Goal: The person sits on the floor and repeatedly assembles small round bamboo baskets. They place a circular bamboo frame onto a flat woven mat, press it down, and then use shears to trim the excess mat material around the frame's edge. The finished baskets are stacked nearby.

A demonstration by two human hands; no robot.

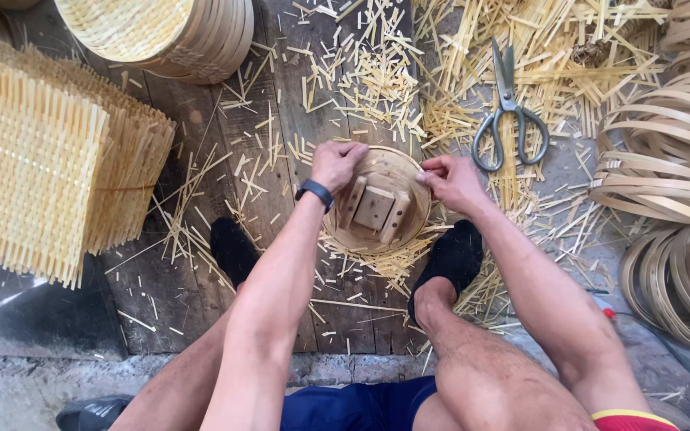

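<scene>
hands are working at a round bamboo form (377,203) that is sitting on the wooden floor (201,279) between the person's two feet in black socks. left hand (337,164), wearing a dark wristband (315,191), is curling its fingers over the upper left rim of the round bamboo form, gripping it. right hand (450,182) is pinching the right rim, fingers closed on the edge. wooden blocks (374,209) are sitting crosswise in the middle of the form. scissors (509,112) are lying just beyond the right hand, among scattered bamboo offcuts (361,72). stacked woven bamboo mats (41,160) are piling up at the left, finished round trays (169,32) are standing at the top, and loose bamboo hoops (672,175) are lying in heaps at the right.
</scene>
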